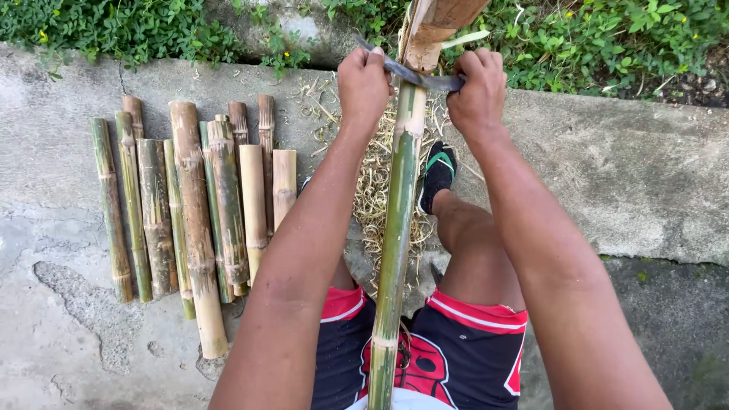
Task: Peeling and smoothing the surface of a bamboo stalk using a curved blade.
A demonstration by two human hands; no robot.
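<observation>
Both fists closed: left hand (363,83) and right hand (478,91) gripping curved dark blade (414,76) across long green bamboo pole (396,228); upper stretch scraped pale, lower length green, unpeeled.

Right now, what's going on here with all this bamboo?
A person grips a curved blade with both hands, left hand and right hand, laying it across a long green bamboo pole that runs between their knees. Pale shavings lie under it. Cut bamboo pieces lie in a row on the concrete.
</observation>
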